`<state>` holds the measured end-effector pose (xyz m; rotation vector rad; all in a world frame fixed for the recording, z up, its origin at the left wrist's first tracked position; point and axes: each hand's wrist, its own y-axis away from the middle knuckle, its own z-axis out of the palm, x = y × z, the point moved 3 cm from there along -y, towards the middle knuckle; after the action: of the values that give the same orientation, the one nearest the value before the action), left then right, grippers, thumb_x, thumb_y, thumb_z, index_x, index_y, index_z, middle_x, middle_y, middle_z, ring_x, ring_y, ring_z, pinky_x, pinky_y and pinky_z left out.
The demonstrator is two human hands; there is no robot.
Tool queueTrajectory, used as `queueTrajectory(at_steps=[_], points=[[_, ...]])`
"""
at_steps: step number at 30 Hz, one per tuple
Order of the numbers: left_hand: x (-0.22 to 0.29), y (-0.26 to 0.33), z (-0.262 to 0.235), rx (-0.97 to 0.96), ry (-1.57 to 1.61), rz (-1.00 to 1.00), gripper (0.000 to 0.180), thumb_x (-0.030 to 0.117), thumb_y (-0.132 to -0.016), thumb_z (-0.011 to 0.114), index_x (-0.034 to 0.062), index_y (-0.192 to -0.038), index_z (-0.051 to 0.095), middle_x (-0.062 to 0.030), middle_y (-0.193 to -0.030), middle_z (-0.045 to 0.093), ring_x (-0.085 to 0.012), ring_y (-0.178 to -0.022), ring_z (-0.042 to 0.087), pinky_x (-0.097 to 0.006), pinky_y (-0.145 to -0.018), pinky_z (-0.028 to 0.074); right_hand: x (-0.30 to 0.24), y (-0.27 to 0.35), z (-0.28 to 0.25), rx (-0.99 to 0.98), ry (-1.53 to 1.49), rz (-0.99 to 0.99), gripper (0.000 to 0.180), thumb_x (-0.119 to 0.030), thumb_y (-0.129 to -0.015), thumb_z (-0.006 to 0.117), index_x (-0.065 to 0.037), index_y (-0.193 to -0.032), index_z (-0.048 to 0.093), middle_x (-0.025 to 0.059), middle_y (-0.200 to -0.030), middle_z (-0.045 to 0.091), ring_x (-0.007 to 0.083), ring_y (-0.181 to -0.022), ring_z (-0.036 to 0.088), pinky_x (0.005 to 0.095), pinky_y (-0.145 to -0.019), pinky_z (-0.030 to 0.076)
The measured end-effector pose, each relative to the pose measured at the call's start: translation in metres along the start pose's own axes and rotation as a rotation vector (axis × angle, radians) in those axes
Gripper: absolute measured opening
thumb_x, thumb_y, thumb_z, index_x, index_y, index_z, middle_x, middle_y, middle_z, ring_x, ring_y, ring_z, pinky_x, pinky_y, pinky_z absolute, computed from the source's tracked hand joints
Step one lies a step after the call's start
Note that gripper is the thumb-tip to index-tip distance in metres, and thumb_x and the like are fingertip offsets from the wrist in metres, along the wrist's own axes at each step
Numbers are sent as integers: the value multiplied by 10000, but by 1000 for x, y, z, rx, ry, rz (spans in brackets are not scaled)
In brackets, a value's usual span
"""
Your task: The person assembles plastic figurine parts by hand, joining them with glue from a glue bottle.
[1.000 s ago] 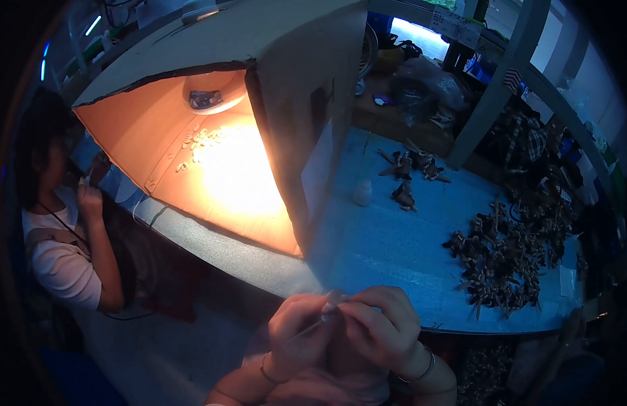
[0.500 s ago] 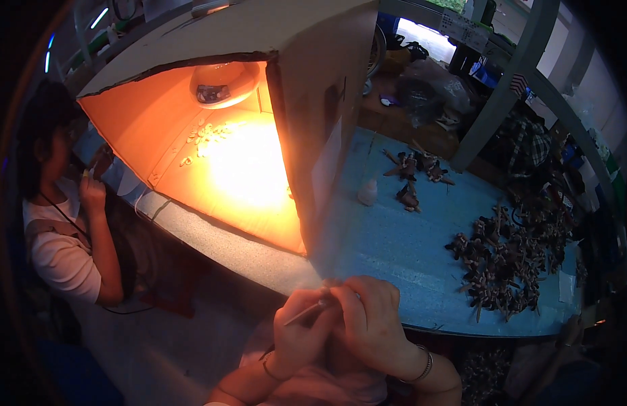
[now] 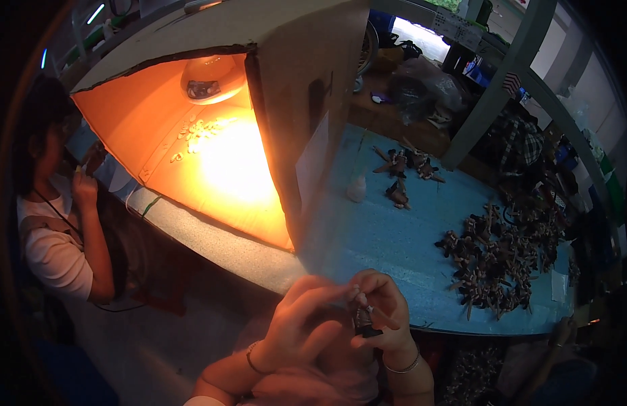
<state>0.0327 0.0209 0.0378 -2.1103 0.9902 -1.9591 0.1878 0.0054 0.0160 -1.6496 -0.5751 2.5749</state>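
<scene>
Small dark figurine (image 3: 365,323), with pale and brownish parts, sits low in the view, in front of the blue tabletop (image 3: 395,237). The right hand (image 3: 381,311) pinches it; the left hand (image 3: 307,325) closes its fingertips on the top. Behind, a cardboard box (image 3: 313,88) glows orange inside, with a white rectangular label (image 3: 312,162) on its side wall. A heap of similar figurines (image 3: 503,257) lies at the right.

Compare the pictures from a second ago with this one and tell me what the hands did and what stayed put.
The left hand and right hand stay pressed together at the table's near edge, fingertips working a small dark piece that now hangs visibly under the right fingers. Nothing was let go. The view itself drifted, so everything sits slightly shifted. The lit cardboard box, the pile of dark pieces on the blue table and the seated person stayed unchanged.
</scene>
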Motion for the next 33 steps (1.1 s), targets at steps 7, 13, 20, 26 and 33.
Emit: queueTrajectory(at_steps=[7, 13, 20, 26, 33], points=[[2, 2, 10, 69, 78, -20, 263, -9, -765, 523, -67, -1022, 510, -137, -986, 485, -172, -874, 534, -281, -779, 459, 9, 1, -1, -71, -164, 26, 725, -56, -522, 847, -69, -1109, 422, 73, -1109, 409, 169, -1068, 419, 302, -902, 355], [2, 6, 15, 88, 6, -67, 325, -60, -754, 512, -60, -1078, 495, -111, -982, 443, -138, -825, 538, -235, -728, 467, 15, 4, -5, -34, -197, 31, 718, -97, -548, 849, -55, -1125, 424, 66, -1116, 413, 172, -1069, 445, 310, -909, 375], [0, 5, 16, 43, -14, -59, 452, 68, -752, 611, -50, -1157, 449, -88, -960, 380, -89, -701, 517, -204, -640, 455, 18, 5, -2, 94, -242, 37, 741, -131, -582, 839, -22, -1175, 409, 69, -1164, 420, 180, -1078, 471, 301, -889, 416], [-6, -1, 14, -27, -2, -29, 550, 242, -775, 650, -39, -1196, 435, -90, -963, 380, -83, -657, 505, -197, -594, 437, 10, 4, -4, 97, -183, 117, 760, -150, -592, 836, -20, -1195, 392, 70, -1159, 424, 174, -1065, 472, 300, -871, 424], [3, 8, 6, 10, 41, 11, 585, 306, -781, 667, 0, -1234, 457, -89, -951, 444, -104, -682, 487, -224, -615, 441, 10, 6, 6, 134, -84, 11, 715, -116, -579, 838, -24, -1142, 407, 78, -1086, 465, 183, -977, 525, 311, -845, 438]])
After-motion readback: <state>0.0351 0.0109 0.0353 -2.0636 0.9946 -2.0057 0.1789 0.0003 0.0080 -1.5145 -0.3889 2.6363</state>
